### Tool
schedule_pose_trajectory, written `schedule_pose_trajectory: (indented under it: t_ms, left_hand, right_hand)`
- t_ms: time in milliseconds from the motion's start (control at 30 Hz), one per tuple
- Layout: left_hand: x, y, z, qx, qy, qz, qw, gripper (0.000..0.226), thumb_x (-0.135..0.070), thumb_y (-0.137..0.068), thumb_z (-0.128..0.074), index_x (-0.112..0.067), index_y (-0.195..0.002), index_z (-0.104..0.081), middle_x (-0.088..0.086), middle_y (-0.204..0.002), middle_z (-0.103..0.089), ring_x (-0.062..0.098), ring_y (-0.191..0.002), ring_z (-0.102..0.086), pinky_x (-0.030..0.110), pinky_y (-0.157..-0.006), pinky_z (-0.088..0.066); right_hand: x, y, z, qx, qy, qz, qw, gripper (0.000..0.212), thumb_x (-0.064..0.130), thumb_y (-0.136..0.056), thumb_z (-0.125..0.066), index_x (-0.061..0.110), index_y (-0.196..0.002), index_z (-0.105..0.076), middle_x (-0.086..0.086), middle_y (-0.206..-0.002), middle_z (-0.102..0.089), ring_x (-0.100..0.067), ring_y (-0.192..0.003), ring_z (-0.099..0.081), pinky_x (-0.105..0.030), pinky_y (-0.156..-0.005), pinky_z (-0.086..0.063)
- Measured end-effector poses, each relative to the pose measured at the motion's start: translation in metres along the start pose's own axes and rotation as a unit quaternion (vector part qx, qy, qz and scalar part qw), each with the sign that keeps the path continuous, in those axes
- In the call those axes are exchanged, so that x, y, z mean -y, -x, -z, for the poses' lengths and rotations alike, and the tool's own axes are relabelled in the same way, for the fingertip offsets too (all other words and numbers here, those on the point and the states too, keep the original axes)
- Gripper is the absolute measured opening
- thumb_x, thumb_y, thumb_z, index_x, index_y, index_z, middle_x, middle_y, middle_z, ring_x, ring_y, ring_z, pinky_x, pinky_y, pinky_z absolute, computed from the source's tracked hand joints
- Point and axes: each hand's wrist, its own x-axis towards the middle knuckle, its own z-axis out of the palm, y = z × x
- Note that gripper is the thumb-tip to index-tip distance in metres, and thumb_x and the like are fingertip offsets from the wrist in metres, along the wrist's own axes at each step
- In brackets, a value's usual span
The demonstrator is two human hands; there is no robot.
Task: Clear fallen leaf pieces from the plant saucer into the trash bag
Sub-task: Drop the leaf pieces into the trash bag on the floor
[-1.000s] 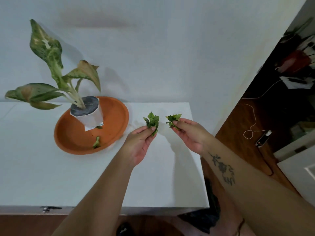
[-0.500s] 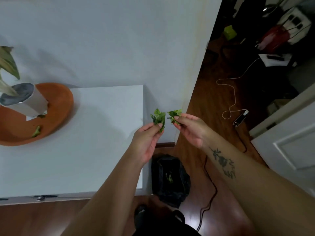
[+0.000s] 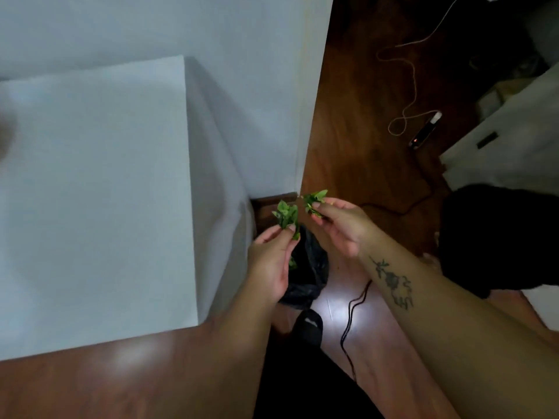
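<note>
My left hand (image 3: 270, 261) pinches a clump of green leaf pieces (image 3: 286, 216) between thumb and fingertips. In my right hand (image 3: 343, 225) is a second, smaller clump of leaf pieces (image 3: 314, 198), also pinched. Both hands hover past the table's right edge, directly above a black trash bag (image 3: 311, 273) standing open on the wooden floor. A green scrap (image 3: 292, 263) lies inside the bag. The bag is partly hidden behind my left hand. The saucer and the plant are out of view.
The white table (image 3: 96, 192) fills the left half, its right edge next to the bag. A white wall corner (image 3: 302, 116) stands behind. Cables (image 3: 351, 319) run across the wooden floor, and a dark bundle (image 3: 496, 237) lies at the right.
The view has swung right and down, and both hands carried their leaf clumps from over the tabletop to above the trash bag. The saucer and plant have left the frame.
</note>
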Motion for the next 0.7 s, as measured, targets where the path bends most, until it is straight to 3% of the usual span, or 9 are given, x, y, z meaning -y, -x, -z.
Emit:
schedule_pose_trajectory:
  t_ms: [100,200,267,367,600,700]
  left_hand:
    - [0.031,-0.028,0.021,-0.036,-0.028,0.018,0.999,0.021,0.005,-0.083,-0.072,-0.009,-0.094,-0.061,0.016,-0.094,-0.075,0.021,-0.091,-0.073,0.033,-0.09,-0.057]
    - [0.06,-0.058,0.044,-0.064,-0.081,0.046,0.994,0.029,-0.001,-0.083,-0.073,0.0,-0.11,-0.065,0.021,-0.108,-0.072,0.026,-0.1,-0.071,0.038,-0.096,-0.053]
    - [0.076,-0.079,0.059,-0.072,-0.12,0.057,0.989,0.032,-0.002,-0.083,-0.072,0.004,-0.114,-0.066,0.019,-0.101,-0.073,0.025,-0.092,-0.071,0.034,-0.087,-0.057]
    - [0.099,-0.111,0.079,-0.087,-0.168,0.064,0.98,0.016,-0.001,-0.083,-0.072,0.002,-0.099,-0.07,0.012,-0.081,-0.076,0.021,-0.076,-0.074,0.025,-0.066,-0.058]
    - [0.133,-0.156,0.108,-0.068,-0.249,0.075,0.963,0.016,-0.009,-0.084,-0.075,-0.011,-0.099,-0.07,0.006,-0.092,-0.076,0.015,-0.083,-0.073,0.02,-0.069,-0.057]
    - [0.143,-0.167,0.116,-0.048,-0.295,0.081,0.951,0.017,-0.013,-0.082,-0.076,-0.026,-0.087,-0.068,-0.007,-0.081,-0.077,0.005,-0.075,-0.073,0.013,-0.061,-0.053]
  right_hand:
    - [-0.033,-0.026,0.021,-0.021,0.007,-0.026,0.999,0.009,-0.007,-0.089,-0.057,0.001,-0.088,-0.062,-0.011,-0.086,-0.064,-0.015,-0.08,-0.063,-0.014,-0.065,-0.057]
    - [-0.076,-0.055,0.046,-0.028,0.008,-0.044,0.999,0.011,-0.007,-0.089,-0.057,0.001,-0.083,-0.061,-0.012,-0.083,-0.064,-0.017,-0.078,-0.063,-0.018,-0.071,-0.058]
    - [-0.104,-0.073,0.062,-0.029,0.024,-0.062,0.997,0.012,-0.006,-0.089,-0.057,0.003,-0.082,-0.06,-0.012,-0.084,-0.063,-0.018,-0.08,-0.062,-0.021,-0.072,-0.057]
    - [-0.144,-0.101,0.086,-0.057,0.047,-0.083,0.994,0.012,-0.005,-0.088,-0.061,0.005,-0.083,-0.058,-0.01,-0.084,-0.063,-0.019,-0.082,-0.063,-0.021,-0.07,-0.056]
    - [-0.199,-0.142,0.114,-0.086,0.102,-0.105,0.985,0.014,-0.005,-0.089,-0.061,0.007,-0.082,-0.057,-0.013,-0.09,-0.062,-0.022,-0.086,-0.063,-0.027,-0.075,-0.056]
    - [-0.212,-0.147,0.121,-0.09,0.156,-0.136,0.974,0.013,0.004,-0.089,-0.063,0.009,-0.101,-0.062,-0.01,-0.101,-0.063,-0.021,-0.094,-0.06,-0.027,-0.08,-0.051]
